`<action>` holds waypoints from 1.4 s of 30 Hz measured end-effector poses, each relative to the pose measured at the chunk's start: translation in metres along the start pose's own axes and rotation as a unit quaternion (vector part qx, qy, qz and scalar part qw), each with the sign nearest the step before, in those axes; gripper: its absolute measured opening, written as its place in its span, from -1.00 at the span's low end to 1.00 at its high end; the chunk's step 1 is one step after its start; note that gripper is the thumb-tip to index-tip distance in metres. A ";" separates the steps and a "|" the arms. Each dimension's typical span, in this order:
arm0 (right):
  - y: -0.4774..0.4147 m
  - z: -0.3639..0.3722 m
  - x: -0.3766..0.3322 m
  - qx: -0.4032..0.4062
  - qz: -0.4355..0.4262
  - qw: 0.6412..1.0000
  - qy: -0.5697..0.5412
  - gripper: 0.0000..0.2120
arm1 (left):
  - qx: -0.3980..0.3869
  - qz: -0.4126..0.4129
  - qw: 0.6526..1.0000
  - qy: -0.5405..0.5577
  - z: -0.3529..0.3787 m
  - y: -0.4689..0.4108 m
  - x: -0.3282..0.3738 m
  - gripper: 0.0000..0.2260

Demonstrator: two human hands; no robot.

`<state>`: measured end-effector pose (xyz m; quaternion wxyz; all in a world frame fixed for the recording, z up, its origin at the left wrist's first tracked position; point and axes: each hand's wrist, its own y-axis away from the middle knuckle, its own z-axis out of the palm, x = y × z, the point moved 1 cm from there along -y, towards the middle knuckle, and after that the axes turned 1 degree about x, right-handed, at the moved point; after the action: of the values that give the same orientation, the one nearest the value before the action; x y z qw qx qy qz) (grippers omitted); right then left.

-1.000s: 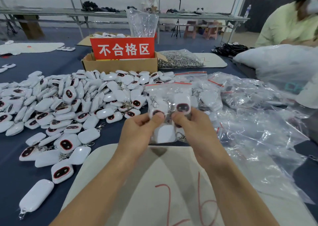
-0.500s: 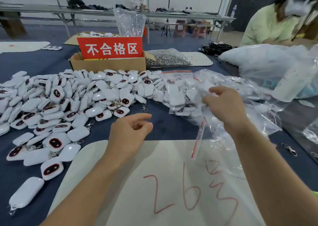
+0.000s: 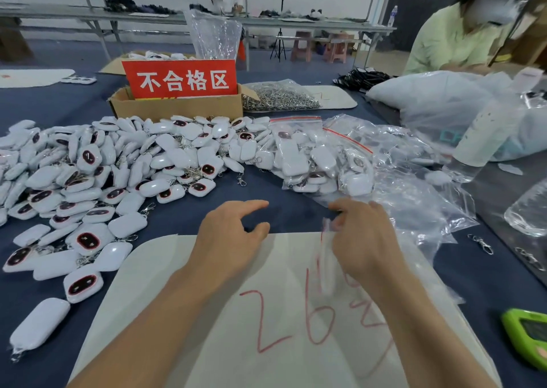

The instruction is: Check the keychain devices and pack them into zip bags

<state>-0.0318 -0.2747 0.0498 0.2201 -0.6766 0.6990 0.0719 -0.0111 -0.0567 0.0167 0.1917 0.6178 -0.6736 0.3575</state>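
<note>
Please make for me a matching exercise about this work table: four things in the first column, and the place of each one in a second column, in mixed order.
Things:
1. cardboard box
2. green device
3. zip bag
4. loose keychain devices

Places:
A. pinched in the right hand, over the white mat
B. at the picture's lower right edge
C. heaped on the left of the blue table
D. behind the heap, holding a red sign

Pairs: 1-D, 2-B, 3-A, 4-C
</note>
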 end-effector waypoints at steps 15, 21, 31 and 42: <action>-0.045 0.070 -0.056 0.070 0.088 0.854 -0.507 -0.75 | -0.146 -0.149 0.913 0.351 -0.026 -0.020 -0.010 -0.81; -0.039 0.062 -0.053 0.085 0.073 0.859 -0.499 -0.82 | -0.133 -0.104 0.947 0.273 -0.023 -0.018 -0.007 -0.82; -0.004 0.062 -0.100 0.060 -0.049 0.906 -0.416 -0.66 | 0.167 0.089 0.966 0.175 -0.033 -0.007 0.007 -0.68; -0.029 0.058 -0.070 0.123 -0.060 0.909 -0.393 -0.83 | 0.375 0.189 0.908 -0.009 -0.044 0.004 0.019 -0.78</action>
<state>0.0074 -0.1900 0.0322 0.5627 -0.6016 0.5174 0.2318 -0.0263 -0.0388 0.0587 -0.1309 0.5087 -0.5954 0.6079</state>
